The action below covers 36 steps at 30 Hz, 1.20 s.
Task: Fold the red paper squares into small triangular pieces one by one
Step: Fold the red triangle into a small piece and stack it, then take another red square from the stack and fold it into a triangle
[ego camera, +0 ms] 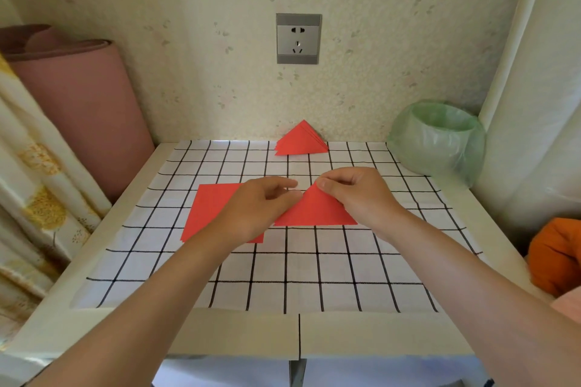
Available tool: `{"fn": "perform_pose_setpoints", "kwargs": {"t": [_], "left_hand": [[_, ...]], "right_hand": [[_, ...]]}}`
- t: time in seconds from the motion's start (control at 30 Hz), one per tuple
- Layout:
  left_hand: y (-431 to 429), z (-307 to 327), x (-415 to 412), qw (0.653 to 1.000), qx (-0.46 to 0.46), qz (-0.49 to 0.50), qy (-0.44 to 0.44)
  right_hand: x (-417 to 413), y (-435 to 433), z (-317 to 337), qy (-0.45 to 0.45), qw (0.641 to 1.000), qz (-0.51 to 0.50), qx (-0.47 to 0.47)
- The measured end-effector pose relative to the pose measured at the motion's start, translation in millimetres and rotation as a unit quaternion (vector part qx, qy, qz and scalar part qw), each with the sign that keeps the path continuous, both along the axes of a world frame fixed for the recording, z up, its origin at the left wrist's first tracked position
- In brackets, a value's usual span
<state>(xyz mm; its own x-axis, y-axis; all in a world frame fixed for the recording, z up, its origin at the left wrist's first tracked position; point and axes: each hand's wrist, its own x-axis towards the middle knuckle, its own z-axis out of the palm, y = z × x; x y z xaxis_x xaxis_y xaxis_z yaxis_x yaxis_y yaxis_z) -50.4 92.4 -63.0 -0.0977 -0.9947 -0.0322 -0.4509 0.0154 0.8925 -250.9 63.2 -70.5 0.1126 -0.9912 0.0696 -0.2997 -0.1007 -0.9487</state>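
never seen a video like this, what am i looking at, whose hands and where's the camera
No machine here: a person folds paper with bare hands. The one picture comes from a wide-angle camera worn on the head, looking forward and down, so both forearms reach in from below. On the checked tablecloth lie a stack of red squares, partly hidden by the left hand, and a pile of finished triangles by the wall. The fingers of the right hand pinch the top corner of a folded triangle; the left hand touches its left edge. A bin lined with a green bag stands back right.
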Motion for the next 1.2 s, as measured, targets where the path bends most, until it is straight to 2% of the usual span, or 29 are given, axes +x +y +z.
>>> {"fn": "perform_pose_setpoints", "kwargs": {"t": [0.07,0.27,0.47,0.67,0.97,1.2], "left_hand": [[-2.5,-3.6,-3.2,1.000,-0.002,-0.010,-0.002],[-19.9,-9.1,4.7,0.992,-0.074,0.091,0.056],[-50.6,-19.5,7.9,0.991,-0.086,0.038,-0.094],[-102.6,-26.4,10.5,0.982,-0.097,0.045,-0.157],[-171.0,-60.5,17.0,0.958,-0.167,0.116,-0.201],[-192.2,-78.1,17.7,0.959,-0.176,0.119,-0.189]], "right_hand": [[3.9,-0.8,-0.7,0.002,1.000,0.004,-0.009],[-4.1,-12.4,3.5,0.080,0.995,0.046,0.025],[-8.8,-44.6,0.6,0.124,0.992,0.003,-0.006],[-10.3,-90.4,-14.5,0.151,0.988,-0.038,-0.014],[11.8,-153.9,-36.9,0.216,0.972,-0.066,-0.057],[14.6,-173.0,-48.1,0.293,0.949,-0.096,-0.072]]}}
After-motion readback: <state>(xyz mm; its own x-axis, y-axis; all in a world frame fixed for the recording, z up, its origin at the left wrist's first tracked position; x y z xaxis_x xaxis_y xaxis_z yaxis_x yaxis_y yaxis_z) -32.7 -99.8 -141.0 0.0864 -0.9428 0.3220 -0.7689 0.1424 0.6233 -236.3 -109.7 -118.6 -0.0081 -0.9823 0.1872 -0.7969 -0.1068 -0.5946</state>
